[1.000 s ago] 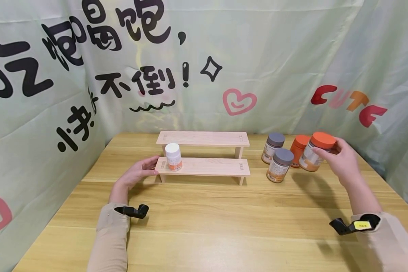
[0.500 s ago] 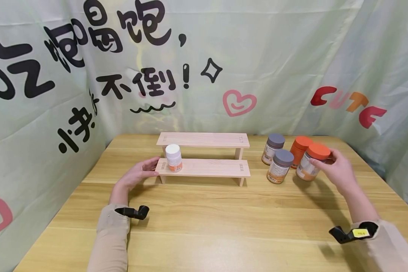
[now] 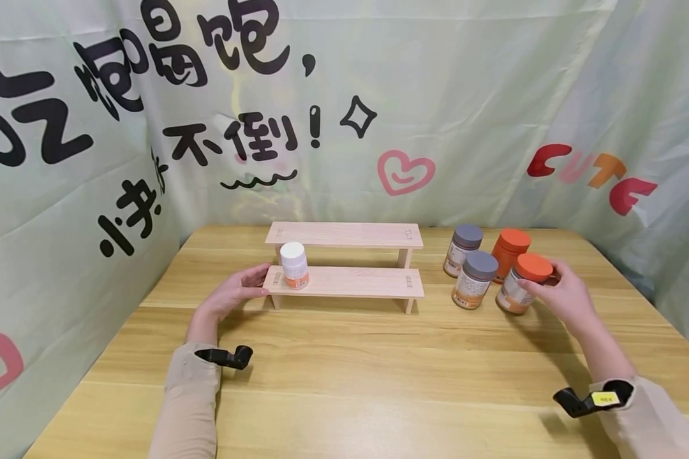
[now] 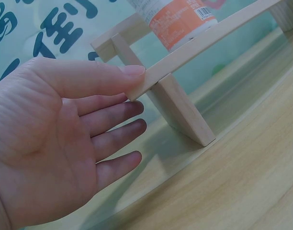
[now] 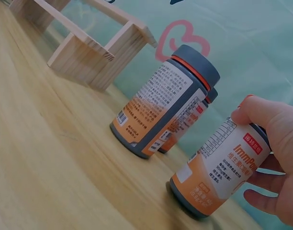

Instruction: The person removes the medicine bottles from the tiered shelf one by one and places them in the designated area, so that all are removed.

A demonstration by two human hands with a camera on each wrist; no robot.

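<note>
In my right hand [image 3: 566,298] I grip a supplement bottle [image 3: 515,294] with an orange lid and an orange-and-white label, thumb and fingers on its upper sides. In the right wrist view its base is close to the tabletop. At the lower wooden shelf [image 3: 356,280], my left hand [image 3: 229,294] touches the left end, thumb tip at the front corner and other fingers loosely extended. A small white pill bottle [image 3: 295,266] stands on that shelf near its left end. Two grey-lidded bottles [image 3: 474,280] and a red-orange bottle [image 3: 508,254] stand beside the held one.
Behind the lower shelf is a taller wooden shelf [image 3: 344,234], like a second step. A printed cloth [image 3: 471,95] hangs along the table's back and left sides. The wooden table [image 3: 344,376] extends in front of the shelves.
My right hand has brought the orange-lidded bottle down and toward me, in front of the red-orange bottle and closer to the front grey-lidded one. My left hand stays at the shelf end.
</note>
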